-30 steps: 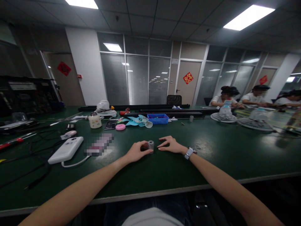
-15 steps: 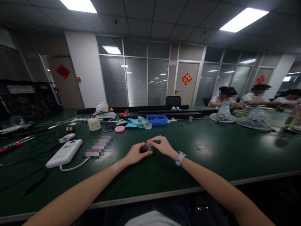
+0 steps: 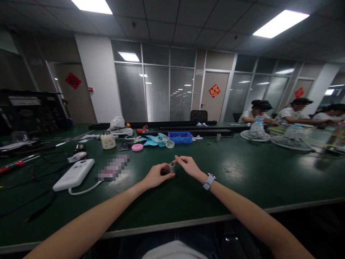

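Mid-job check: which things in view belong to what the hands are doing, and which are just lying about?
In use:
small metal cylinder, held by the left hand
right hand, fingertips near the cylinder's top; contact unclear

Apparently just lying about:
white device
pink disc
cream jar
blue basket
light-blue fan blades
second grey cylinder, perhaps related

The left hand [image 3: 156,175] hides part of the cylinder [image 3: 172,168], and it is too small to tell whether the right hand [image 3: 175,159] touches its top or pinches something. The phone [image 3: 113,168] is blurred into blocks, and the tray's [image 3: 182,140] contents are indistinct. The left edge cuts off a red tool [image 3: 18,164], the bottom edge both forearms [image 3: 91,217].
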### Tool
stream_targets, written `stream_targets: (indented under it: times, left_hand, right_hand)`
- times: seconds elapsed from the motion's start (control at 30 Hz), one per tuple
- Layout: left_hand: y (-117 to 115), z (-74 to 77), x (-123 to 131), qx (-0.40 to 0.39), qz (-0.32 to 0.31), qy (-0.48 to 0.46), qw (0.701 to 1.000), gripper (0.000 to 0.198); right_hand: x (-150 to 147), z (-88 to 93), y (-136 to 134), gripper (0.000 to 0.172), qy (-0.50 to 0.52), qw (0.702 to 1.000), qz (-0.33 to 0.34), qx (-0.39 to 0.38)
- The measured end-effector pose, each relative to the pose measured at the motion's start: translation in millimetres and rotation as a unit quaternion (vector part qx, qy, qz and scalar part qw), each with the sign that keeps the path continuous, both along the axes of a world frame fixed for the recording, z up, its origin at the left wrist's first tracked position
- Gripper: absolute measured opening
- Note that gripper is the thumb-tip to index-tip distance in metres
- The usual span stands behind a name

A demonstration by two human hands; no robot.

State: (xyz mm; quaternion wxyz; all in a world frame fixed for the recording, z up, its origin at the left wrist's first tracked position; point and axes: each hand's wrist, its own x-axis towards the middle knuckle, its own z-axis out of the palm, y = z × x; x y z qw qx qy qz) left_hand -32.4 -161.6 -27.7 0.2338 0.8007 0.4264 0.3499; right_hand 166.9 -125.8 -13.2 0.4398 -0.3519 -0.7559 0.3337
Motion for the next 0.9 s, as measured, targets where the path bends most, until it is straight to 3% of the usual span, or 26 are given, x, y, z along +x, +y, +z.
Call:
stream_targets:
  times: [0.2, 0.47, 0.9]
  left_hand:
    - [-7.7, 4.7, 4.3, 0.038, 0.029, -0.016, 0.999, 0.054]
    - [-4.0, 14.3, 9.3, 0.112, 0.051, -0.021, 0.992, 0.029]
    - [5.4, 27.4, 12.6, 0.144, 0.107, -0.021, 0.984, 0.024]
  right_hand:
    - [-1.2, -3.5, 2.7, 0.049, 0.063, 0.997, 0.022, -0.031]
    - [-3.9, -11.4, 3.6, 0.052, 0.073, 0.992, 0.052, -0.09]
    - [-4.2, -12.1, -5.3, 0.064, 0.07, 0.982, 0.091, -0.149]
